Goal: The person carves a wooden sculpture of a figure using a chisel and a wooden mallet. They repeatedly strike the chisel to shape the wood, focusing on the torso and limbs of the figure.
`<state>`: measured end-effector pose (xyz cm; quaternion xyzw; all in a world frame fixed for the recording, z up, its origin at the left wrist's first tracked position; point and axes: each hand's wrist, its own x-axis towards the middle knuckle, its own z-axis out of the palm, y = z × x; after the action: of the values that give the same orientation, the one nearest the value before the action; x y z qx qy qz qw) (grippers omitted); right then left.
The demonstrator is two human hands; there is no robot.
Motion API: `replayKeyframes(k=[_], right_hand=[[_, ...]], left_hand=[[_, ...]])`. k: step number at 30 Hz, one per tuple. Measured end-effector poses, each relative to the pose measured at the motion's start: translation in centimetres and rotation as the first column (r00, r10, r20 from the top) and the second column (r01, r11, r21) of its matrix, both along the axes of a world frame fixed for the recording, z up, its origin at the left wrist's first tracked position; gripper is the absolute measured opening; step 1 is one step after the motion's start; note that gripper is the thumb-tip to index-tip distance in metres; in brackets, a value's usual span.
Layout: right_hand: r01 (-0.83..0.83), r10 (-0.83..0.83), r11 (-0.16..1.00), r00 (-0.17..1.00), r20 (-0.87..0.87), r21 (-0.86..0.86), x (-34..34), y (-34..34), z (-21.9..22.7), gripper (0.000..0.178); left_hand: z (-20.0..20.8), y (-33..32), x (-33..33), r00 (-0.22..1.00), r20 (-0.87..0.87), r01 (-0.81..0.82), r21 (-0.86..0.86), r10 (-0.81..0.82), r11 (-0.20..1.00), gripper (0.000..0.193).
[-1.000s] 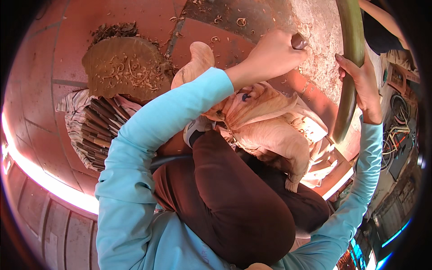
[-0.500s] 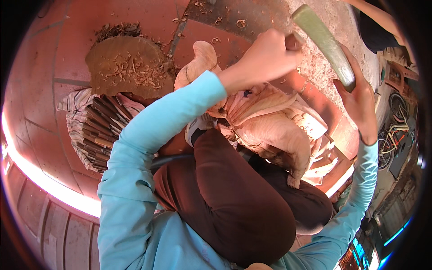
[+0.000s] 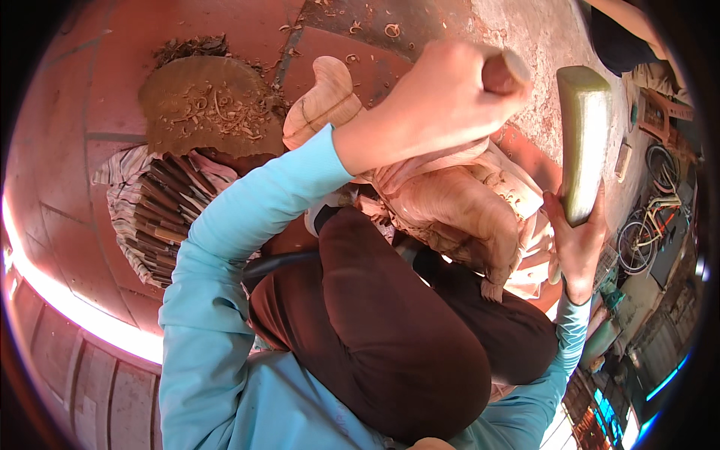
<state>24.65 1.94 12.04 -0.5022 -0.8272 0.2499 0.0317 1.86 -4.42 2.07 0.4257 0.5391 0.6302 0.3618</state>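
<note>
My left hand [image 3: 442, 105] is closed around a carving chisel [image 3: 505, 73]; only the blunt end of its wooden handle sticks out of the fist, and the blade is hidden. It is held over a pale wooden carving [image 3: 450, 214] with rounded, curving forms, which partly disappears behind my wrist. Off to the right, my right hand [image 3: 579, 236] grips the lower end of a smooth, greenish, club-shaped mallet [image 3: 585, 142]. The mallet points away from me, with its thick end apart from the chisel handle.
Several wooden-handled tools [image 3: 169, 206] lie in a striped cloth at the left. Behind them, a wood block [image 3: 210, 105] carries curled shavings. My bent legs [image 3: 390, 322] are close below the carving. A bicycle [image 3: 645, 232] and another person's arm [image 3: 630, 22] are at far right.
The mallet has swung rightward, away from the chisel handle, and my right hand has come nearer to me. My left fist has shifted slightly right, with the handle end now turned toward view.
</note>
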Motion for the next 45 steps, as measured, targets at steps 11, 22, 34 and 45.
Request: replayKeyframes(k=[11, 22, 34, 45], right_hand=[[0.058, -0.019, 0.988, 0.964, -0.265, 0.141, -0.6, -0.1, 0.9, 0.033], [0.109, -0.073, 0.991, 0.925, -0.372, 0.075, -2.0, -0.8, 2.1, 0.033], [-0.202, 0.23, 0.889, 0.973, -0.02, 0.41, -1.6, 0.3, -0.6, 0.066], [0.08, 0.002, 0.972, 0.938, -0.346, 0.222, -0.6, 0.7, -0.1, 0.041]], left_hand=[[-0.5, -0.7, 1.2, 1.0, 0.007, -0.001, -0.003, 0.001, 1.0, 0.027], [-1.3, -0.6, 1.4, 1.0, -0.017, -0.002, 0.007, 0.002, 1.0, 0.025], [-1.6, -0.1, 2.4, 0.989, -0.139, 0.064, 0.053, -0.056, 0.997, 0.027], [-2.5, 0.0, 2.5, 0.978, -0.209, 0.037, 0.179, 0.001, 0.983, 0.024]])
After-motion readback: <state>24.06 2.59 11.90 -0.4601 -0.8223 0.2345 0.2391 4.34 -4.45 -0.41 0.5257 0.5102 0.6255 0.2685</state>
